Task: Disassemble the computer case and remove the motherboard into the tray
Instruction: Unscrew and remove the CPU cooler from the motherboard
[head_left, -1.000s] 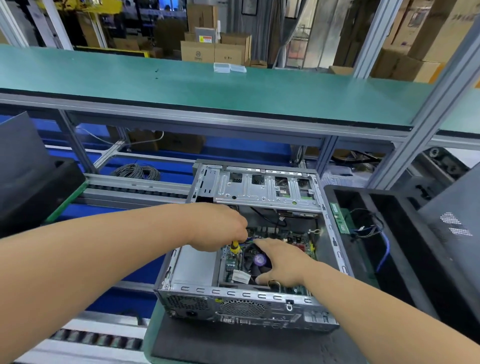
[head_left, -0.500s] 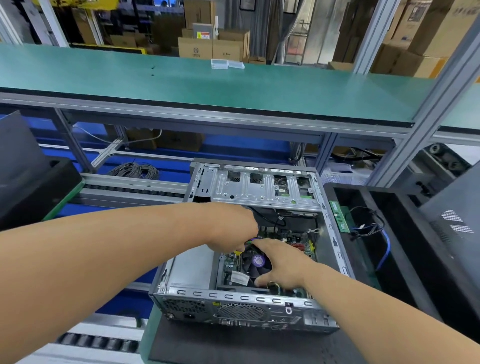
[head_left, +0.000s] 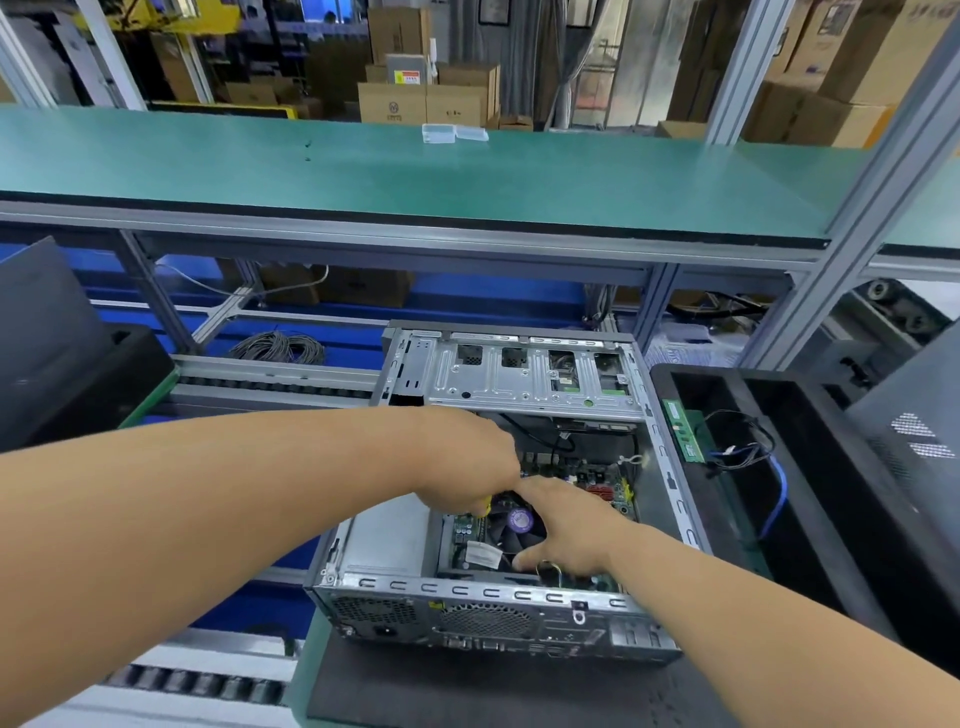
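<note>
The computer case (head_left: 498, 618) lies on the counter (head_left: 467, 691); the tray (head_left: 810, 467) sits just right; the motherboard (head_left: 597, 478) lies inside the case.

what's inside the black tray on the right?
The black tray holds a green memory stick, black wires and a blue cable. Its near end runs out of view behind the right arm.
</note>
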